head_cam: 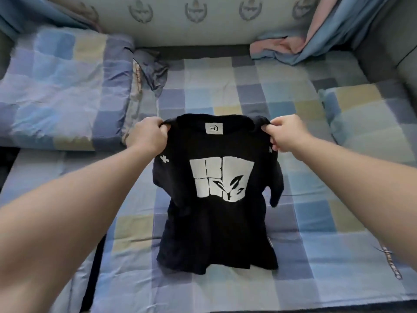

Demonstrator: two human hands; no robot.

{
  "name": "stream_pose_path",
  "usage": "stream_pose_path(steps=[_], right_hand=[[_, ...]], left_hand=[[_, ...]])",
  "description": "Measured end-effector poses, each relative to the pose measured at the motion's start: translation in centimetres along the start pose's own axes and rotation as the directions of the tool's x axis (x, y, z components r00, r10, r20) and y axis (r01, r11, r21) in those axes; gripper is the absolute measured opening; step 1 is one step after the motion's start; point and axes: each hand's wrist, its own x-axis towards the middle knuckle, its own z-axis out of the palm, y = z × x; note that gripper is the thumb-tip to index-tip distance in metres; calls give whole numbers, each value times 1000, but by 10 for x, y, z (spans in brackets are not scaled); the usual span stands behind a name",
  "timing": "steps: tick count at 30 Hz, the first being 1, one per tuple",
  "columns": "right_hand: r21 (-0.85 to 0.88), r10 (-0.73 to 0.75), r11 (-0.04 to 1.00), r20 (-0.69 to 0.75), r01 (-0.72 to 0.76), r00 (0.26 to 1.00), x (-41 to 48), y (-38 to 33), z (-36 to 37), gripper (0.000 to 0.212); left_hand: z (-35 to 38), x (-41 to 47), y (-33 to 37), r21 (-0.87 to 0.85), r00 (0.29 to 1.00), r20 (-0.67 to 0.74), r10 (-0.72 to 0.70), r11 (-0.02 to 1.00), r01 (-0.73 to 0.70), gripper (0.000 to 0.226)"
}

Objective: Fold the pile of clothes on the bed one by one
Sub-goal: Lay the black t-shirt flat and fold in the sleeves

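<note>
Nearest you, the hem of the black T-shirt [216, 233] rests crumpled on the checked sheet of the bed [316, 256], and the rest of the shirt hangs up from there with its white print facing you. Your left hand [147, 134] pinches one shoulder and your right hand [285, 134] pinches the other, fingers curled into the cloth on each side of the neck label [214, 128]. Beyond, a folded checked quilt [63, 86] lies to the left, a pillow [370, 118] to the right, and a blue-and-pink curtain [316, 32] hangs at the far right corner.
</note>
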Motion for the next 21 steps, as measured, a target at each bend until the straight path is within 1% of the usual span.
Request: stream_pose_path(steps=[1, 2, 3, 4, 5, 6, 7, 8, 11, 12, 14, 16, 19, 21], right_hand=[[70, 50, 996, -3, -50, 999, 24, 1, 18, 21], [140, 78, 987, -15, -75, 997, 49, 1, 35, 17], [193, 84, 978, -29, -77, 996, 74, 2, 51, 18], [238, 70, 969, -34, -60, 997, 96, 4, 67, 29], [257, 48, 965, -8, -44, 999, 113, 8, 82, 49], [252, 30, 967, 40, -39, 999, 124, 15, 100, 69], [223, 27, 974, 90, -46, 996, 131, 25, 119, 83], [162, 31, 985, 127, -52, 991, 135, 39, 137, 89], [-121, 58, 992, 187, -35, 981, 115, 81, 177, 86], [-211, 55, 977, 190, -14, 980, 106, 95, 184, 85], [-337, 59, 941, 198, 11, 978, 87, 123, 191, 84], [-414, 83, 910, 235, 23, 968, 65, 147, 190, 84], [-461, 116, 887, 294, 35, 949, 25, 182, 182, 82], [-477, 141, 878, 329, 35, 934, -3, 209, 177, 80]], left_hand=[[23, 26, -2, -141, 998, 27, -60, 988, 64, 25], [45, 51, -3, -314, 992, 53, -111, 942, 122, 24], [65, 72, -4, -450, 987, 72, -145, 878, 162, 21], [85, 89, -5, -513, 987, 82, -141, 842, 164, 20], [106, 101, -8, -522, 992, 92, -89, 844, 124, 36], [127, 105, -12, -477, 993, 118, -21, 876, 75, 55], [147, 105, -18, -405, 990, 137, 38, 914, 21, 66], [166, 101, -26, -330, 985, 154, 79, 944, -24, 69], [208, 71, -50, -112, 955, 235, 181, 981, -158, 70], [219, 57, -57, -72, 944, 263, 201, 979, -188, 70], [235, 30, -72, -35, 924, 315, 215, 976, -215, 70], [247, 0, -84, 0, 897, 393, 201, 976, -218, 69], [262, -53, -100, 36, 855, 492, 164, 977, -208, 70], [274, -93, -109, 96, 816, 565, 123, 972, -213, 72]])
